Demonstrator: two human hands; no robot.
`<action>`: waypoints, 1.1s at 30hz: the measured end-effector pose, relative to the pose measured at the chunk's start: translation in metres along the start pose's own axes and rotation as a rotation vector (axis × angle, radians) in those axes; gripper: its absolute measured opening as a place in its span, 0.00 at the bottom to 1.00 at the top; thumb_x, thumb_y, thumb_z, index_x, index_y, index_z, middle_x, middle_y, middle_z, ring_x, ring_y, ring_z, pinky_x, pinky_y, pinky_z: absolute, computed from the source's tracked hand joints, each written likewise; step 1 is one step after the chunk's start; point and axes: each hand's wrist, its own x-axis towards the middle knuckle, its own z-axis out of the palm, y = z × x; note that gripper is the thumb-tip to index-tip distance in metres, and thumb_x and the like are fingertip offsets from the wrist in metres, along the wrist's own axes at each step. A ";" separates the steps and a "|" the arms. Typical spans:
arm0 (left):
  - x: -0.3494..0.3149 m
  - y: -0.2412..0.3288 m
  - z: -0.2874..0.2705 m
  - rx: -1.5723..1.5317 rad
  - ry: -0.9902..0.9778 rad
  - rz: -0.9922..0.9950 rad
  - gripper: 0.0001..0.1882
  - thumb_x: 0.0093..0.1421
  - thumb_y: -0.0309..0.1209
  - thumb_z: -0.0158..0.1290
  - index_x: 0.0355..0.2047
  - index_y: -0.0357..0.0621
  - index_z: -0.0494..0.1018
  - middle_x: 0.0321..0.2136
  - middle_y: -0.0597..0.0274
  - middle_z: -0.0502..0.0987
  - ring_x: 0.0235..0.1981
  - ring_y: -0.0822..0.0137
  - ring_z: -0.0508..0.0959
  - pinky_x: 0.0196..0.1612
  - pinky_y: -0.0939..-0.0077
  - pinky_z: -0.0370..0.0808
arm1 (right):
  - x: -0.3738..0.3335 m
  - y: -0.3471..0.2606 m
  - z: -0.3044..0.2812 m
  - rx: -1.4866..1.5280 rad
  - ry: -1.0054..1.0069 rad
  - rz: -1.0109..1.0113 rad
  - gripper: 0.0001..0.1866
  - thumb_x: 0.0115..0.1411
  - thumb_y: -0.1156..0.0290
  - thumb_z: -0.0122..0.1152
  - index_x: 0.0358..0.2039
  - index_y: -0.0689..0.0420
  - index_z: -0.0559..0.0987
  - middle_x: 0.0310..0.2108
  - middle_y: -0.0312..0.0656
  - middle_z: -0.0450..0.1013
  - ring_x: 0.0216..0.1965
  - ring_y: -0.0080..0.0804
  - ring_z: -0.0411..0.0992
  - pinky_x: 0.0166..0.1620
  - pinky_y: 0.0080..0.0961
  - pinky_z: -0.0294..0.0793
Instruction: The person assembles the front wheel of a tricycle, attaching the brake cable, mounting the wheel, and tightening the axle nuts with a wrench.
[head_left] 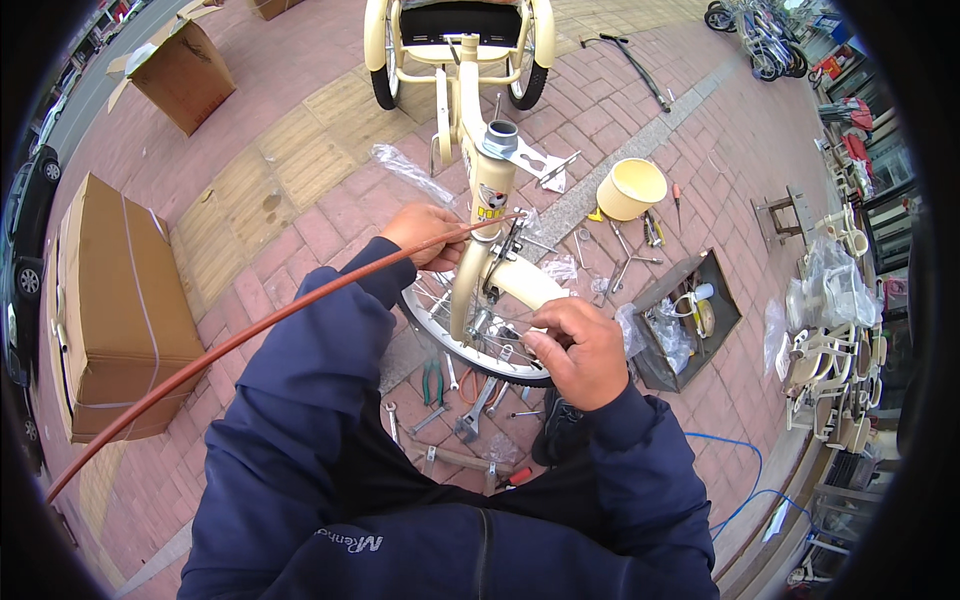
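Note:
My left hand [424,236] is closed beside the cream front fork [466,285], with a reddish-brown cable housing [300,303] running across it from the lower left toward the brake arm [512,240]. What its fingertips grip is hidden. My right hand [580,352] has thumb and forefinger pinched together at the right of the front wheel [470,362]. Anything between those fingertips is too small to make out. The tricycle's cream frame [470,100] stands ahead, its head tube [493,185] open at the top and a flat metal spanner [540,165] beside it.
Pliers [433,383], an adjustable wrench [475,410] and several tools lie below the wheel. A cream bucket [632,190] and an open metal toolbox [690,325] stand to the right. Cardboard boxes [125,310] are at left. A blue cord [755,465] and a pump [635,65] lie on the paving.

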 end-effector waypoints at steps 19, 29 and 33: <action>-0.003 0.010 0.001 0.124 0.024 -0.087 0.16 0.63 0.42 0.57 0.26 0.42 0.78 0.18 0.69 0.75 0.15 0.79 0.73 0.17 0.86 0.71 | -0.006 0.001 -0.022 -0.033 0.019 0.061 0.07 0.54 0.78 0.66 0.33 0.65 0.79 0.32 0.43 0.75 0.25 0.27 0.74 0.30 0.21 0.74; 0.002 0.004 0.003 0.126 0.049 0.014 0.17 0.63 0.39 0.56 0.24 0.38 0.77 0.16 0.66 0.73 0.13 0.76 0.71 0.14 0.82 0.68 | -0.007 0.002 -0.019 -0.060 0.017 0.054 0.08 0.53 0.74 0.67 0.33 0.62 0.79 0.30 0.41 0.74 0.25 0.30 0.75 0.29 0.24 0.72; 0.008 0.001 -0.001 0.271 -0.005 0.091 0.19 0.64 0.38 0.53 0.22 0.37 0.77 0.15 0.64 0.73 0.13 0.74 0.71 0.16 0.80 0.67 | -0.008 0.002 -0.019 -0.062 0.006 0.052 0.09 0.53 0.74 0.68 0.33 0.62 0.79 0.30 0.42 0.74 0.25 0.31 0.75 0.30 0.25 0.73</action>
